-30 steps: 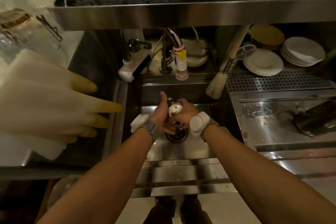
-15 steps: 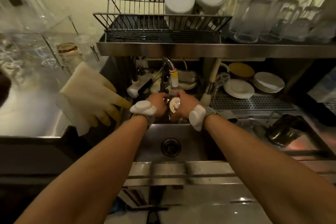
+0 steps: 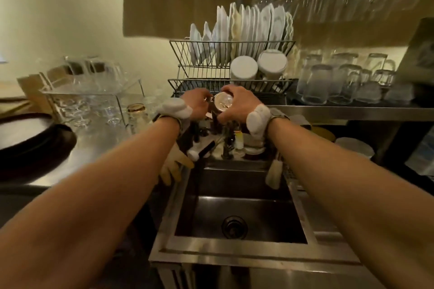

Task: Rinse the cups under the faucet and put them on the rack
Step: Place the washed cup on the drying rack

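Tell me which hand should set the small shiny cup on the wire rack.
Right, probably. The right hand wraps the small shiny cup from above, just before the wire rack's lower tier, below the white bowls. The left hand only steadies its side.

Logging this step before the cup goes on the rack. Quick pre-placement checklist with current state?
1. Cup held: ok. The cup is gripped by both the left hand and the right hand.
2. Cup raised clear of the sink: ok, it is up in front of the rack's lower tier.
3. Free spot on the rack: ok, the lower tier looks bare left of the two white bowls.
4. Plates out of the way: ok, they stand in the upper tier.
5. Cup turned mouth down: cannot tell.
6. Cup drained: cannot tell.
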Demonstrator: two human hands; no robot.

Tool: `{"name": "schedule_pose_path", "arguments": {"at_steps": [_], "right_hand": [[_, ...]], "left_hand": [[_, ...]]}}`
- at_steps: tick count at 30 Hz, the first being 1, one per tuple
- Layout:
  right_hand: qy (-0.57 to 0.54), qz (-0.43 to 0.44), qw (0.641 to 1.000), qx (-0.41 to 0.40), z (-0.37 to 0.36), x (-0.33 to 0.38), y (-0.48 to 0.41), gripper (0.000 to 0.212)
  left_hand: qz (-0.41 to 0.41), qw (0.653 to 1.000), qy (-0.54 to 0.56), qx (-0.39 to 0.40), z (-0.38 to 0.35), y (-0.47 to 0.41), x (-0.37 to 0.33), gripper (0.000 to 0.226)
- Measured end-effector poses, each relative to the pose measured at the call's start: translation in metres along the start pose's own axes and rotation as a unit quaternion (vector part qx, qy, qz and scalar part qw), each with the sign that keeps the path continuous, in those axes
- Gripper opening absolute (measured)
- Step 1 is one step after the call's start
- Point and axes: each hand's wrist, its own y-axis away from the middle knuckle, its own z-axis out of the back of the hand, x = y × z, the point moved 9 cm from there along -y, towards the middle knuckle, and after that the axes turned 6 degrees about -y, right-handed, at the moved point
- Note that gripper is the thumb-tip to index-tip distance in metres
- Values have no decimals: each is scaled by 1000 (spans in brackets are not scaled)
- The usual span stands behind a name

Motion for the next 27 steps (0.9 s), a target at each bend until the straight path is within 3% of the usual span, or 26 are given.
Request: {"name": "schedule_pose_path", "arguments": {"at_steps": [5,11,16,21,27], "right_hand": [[-28,56,996,-56,42,57,-31,85],[-27,83,992,-94,47,99,-91,85],[-12,79,991,-107,26,107,-145,84],[15,41,996,-73,-14,89,-180,89],[16,28,999,-25,-40,77,-191,81]], "left_hand": [[-21,994,9,-104,73,-17,16,30],[-10,985,12,-172,126,-54,52,28],[-7,987,14,-158,127,-100,94,27],[10,993,37,-110,93,-132,130,23],[43,992,85,-79,64,-141,153,27]]}}
